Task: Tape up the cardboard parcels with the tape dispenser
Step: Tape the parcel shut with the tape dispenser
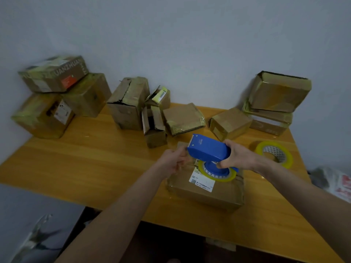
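A cardboard parcel (207,192) with a white label lies on the wooden table (91,162) near its front edge. Above it my right hand (235,155) grips the blue tape dispenser (208,149), whose yellowish tape roll sits just over the parcel's top. My left hand (175,161) is at the dispenser's front end, fingers curled as if pinching the tape end; the tape itself is too faint to make out.
Several taped cardboard boxes stand along the wall: a stack (55,95) at far left, a group (136,107) in the middle, more boxes (275,99) at right. A spare tape roll (273,153) lies right of my hand. Dark floor shows below the table's front edge.
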`<action>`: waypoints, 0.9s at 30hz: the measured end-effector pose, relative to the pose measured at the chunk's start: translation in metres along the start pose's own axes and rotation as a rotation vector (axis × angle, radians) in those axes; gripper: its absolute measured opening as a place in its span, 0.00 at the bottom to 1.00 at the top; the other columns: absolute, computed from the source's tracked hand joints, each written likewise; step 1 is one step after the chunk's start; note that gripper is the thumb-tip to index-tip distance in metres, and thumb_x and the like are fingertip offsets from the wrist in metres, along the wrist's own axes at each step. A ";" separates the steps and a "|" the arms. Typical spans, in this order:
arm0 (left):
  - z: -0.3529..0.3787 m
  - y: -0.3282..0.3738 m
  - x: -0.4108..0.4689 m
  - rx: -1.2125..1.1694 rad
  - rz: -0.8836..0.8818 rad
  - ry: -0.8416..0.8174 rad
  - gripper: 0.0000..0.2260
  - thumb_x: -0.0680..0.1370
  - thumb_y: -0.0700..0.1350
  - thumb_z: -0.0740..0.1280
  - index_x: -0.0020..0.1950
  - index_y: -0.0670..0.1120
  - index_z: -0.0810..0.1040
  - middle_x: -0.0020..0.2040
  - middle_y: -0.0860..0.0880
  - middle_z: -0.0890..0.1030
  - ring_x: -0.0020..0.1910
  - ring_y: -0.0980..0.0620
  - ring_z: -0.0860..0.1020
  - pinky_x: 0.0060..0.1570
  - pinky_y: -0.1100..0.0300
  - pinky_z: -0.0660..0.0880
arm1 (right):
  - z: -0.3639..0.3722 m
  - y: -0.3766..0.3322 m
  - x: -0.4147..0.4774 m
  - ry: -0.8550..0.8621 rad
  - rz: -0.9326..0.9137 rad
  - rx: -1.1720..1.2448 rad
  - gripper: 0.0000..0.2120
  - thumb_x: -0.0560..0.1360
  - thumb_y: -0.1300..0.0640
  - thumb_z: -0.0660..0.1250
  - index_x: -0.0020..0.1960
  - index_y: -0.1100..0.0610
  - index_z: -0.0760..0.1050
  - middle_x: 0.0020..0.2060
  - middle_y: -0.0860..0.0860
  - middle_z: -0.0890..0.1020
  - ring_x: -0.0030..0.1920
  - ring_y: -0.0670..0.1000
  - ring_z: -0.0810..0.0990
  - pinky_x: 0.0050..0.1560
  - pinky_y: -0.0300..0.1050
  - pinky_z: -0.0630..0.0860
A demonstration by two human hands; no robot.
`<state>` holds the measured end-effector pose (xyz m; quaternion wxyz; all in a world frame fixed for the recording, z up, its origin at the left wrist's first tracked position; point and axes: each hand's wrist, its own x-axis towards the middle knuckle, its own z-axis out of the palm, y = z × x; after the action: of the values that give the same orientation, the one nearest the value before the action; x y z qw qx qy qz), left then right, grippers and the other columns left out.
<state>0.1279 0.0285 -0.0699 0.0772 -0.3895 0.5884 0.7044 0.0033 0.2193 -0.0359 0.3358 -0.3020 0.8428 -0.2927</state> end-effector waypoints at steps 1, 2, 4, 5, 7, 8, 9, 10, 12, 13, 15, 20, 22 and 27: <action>0.000 0.000 0.000 -0.011 -0.005 0.002 0.16 0.77 0.52 0.67 0.54 0.40 0.77 0.39 0.48 0.83 0.34 0.56 0.72 0.31 0.65 0.69 | 0.000 0.001 0.000 -0.002 -0.003 0.000 0.23 0.66 0.61 0.77 0.56 0.56 0.68 0.48 0.52 0.77 0.47 0.48 0.78 0.41 0.36 0.76; -0.002 0.000 0.001 -0.016 -0.004 0.014 0.12 0.76 0.49 0.69 0.52 0.40 0.77 0.34 0.50 0.81 0.32 0.57 0.71 0.30 0.66 0.69 | -0.001 0.001 0.000 -0.004 -0.008 -0.003 0.23 0.66 0.61 0.77 0.56 0.56 0.68 0.48 0.52 0.77 0.47 0.48 0.78 0.42 0.37 0.76; -0.005 0.001 0.003 -0.034 0.019 0.040 0.06 0.76 0.43 0.70 0.48 0.40 0.78 0.31 0.50 0.78 0.30 0.57 0.71 0.28 0.67 0.69 | -0.001 0.000 0.000 -0.013 -0.024 -0.017 0.23 0.66 0.61 0.77 0.55 0.56 0.69 0.48 0.52 0.77 0.47 0.49 0.78 0.42 0.38 0.77; -0.006 0.002 0.003 -0.029 0.034 0.053 0.04 0.76 0.41 0.69 0.47 0.41 0.79 0.32 0.50 0.78 0.29 0.57 0.72 0.28 0.67 0.70 | -0.001 -0.001 0.001 -0.017 -0.036 -0.023 0.23 0.66 0.61 0.77 0.55 0.55 0.69 0.48 0.52 0.77 0.47 0.49 0.78 0.42 0.38 0.76; -0.007 0.003 0.005 0.030 0.077 0.102 0.03 0.76 0.41 0.69 0.47 0.42 0.79 0.34 0.49 0.78 0.30 0.57 0.73 0.28 0.67 0.71 | 0.000 -0.004 0.002 -0.022 -0.068 -0.031 0.22 0.66 0.61 0.76 0.55 0.54 0.69 0.48 0.52 0.77 0.47 0.50 0.78 0.43 0.38 0.76; -0.008 0.003 0.006 0.086 0.113 0.143 0.02 0.77 0.41 0.68 0.47 0.43 0.79 0.35 0.50 0.79 0.32 0.57 0.74 0.29 0.66 0.71 | 0.000 -0.007 0.003 -0.025 -0.087 -0.036 0.23 0.66 0.61 0.76 0.55 0.52 0.70 0.49 0.52 0.77 0.48 0.50 0.78 0.43 0.38 0.75; -0.010 0.003 0.006 0.143 0.155 0.184 0.02 0.77 0.42 0.68 0.45 0.45 0.78 0.36 0.50 0.79 0.34 0.56 0.74 0.31 0.65 0.71 | 0.001 -0.010 0.005 -0.030 -0.108 -0.045 0.24 0.66 0.61 0.76 0.56 0.50 0.70 0.49 0.51 0.77 0.49 0.50 0.78 0.44 0.38 0.75; -0.012 0.003 0.007 0.186 0.193 0.219 0.03 0.77 0.42 0.67 0.43 0.46 0.78 0.37 0.50 0.79 0.36 0.56 0.75 0.33 0.64 0.71 | 0.001 -0.013 0.006 -0.037 -0.128 -0.063 0.26 0.66 0.60 0.76 0.59 0.49 0.69 0.49 0.49 0.77 0.49 0.49 0.77 0.45 0.38 0.75; -0.018 0.003 0.008 0.226 0.225 0.253 0.06 0.78 0.43 0.66 0.41 0.47 0.77 0.38 0.50 0.79 0.37 0.56 0.75 0.33 0.64 0.71 | 0.002 -0.019 0.010 -0.058 -0.157 -0.115 0.31 0.66 0.58 0.76 0.63 0.46 0.68 0.50 0.46 0.76 0.50 0.47 0.76 0.47 0.39 0.74; -0.020 0.002 0.008 0.231 0.227 0.256 0.07 0.79 0.43 0.66 0.41 0.46 0.77 0.37 0.50 0.79 0.37 0.56 0.74 0.33 0.64 0.70 | 0.003 -0.021 0.011 -0.066 -0.162 -0.139 0.32 0.66 0.57 0.76 0.65 0.45 0.67 0.51 0.45 0.75 0.51 0.47 0.76 0.48 0.39 0.74; -0.022 0.000 0.009 0.228 0.227 0.261 0.07 0.79 0.43 0.66 0.41 0.46 0.77 0.37 0.50 0.78 0.36 0.56 0.73 0.32 0.64 0.70 | 0.003 -0.025 0.014 -0.078 -0.162 -0.171 0.33 0.66 0.56 0.76 0.66 0.44 0.66 0.51 0.45 0.75 0.52 0.47 0.76 0.51 0.41 0.75; -0.051 -0.009 0.015 0.233 0.238 0.381 0.06 0.77 0.44 0.69 0.41 0.44 0.78 0.36 0.49 0.76 0.34 0.54 0.71 0.30 0.63 0.70 | -0.002 -0.020 0.012 -0.089 -0.165 -0.198 0.32 0.66 0.56 0.76 0.64 0.43 0.66 0.50 0.44 0.75 0.52 0.47 0.76 0.48 0.39 0.74; -0.062 -0.015 0.017 0.221 0.229 0.420 0.07 0.77 0.43 0.69 0.40 0.43 0.78 0.34 0.50 0.75 0.31 0.54 0.69 0.28 0.62 0.69 | -0.006 -0.017 0.010 -0.103 -0.151 -0.213 0.32 0.66 0.56 0.76 0.64 0.43 0.66 0.51 0.45 0.76 0.53 0.48 0.77 0.51 0.42 0.76; -0.067 -0.028 0.025 0.188 0.216 0.469 0.09 0.77 0.44 0.69 0.38 0.42 0.76 0.37 0.47 0.78 0.28 0.52 0.67 0.29 0.58 0.68 | -0.012 -0.015 0.009 -0.104 -0.139 -0.290 0.32 0.65 0.54 0.75 0.64 0.41 0.66 0.51 0.45 0.76 0.52 0.49 0.77 0.51 0.44 0.77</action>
<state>0.1571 -0.0321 -0.1074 -0.1011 -0.4679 0.6912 0.5414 -0.0064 0.2068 -0.0220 0.3109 -0.4195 0.8348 -0.1745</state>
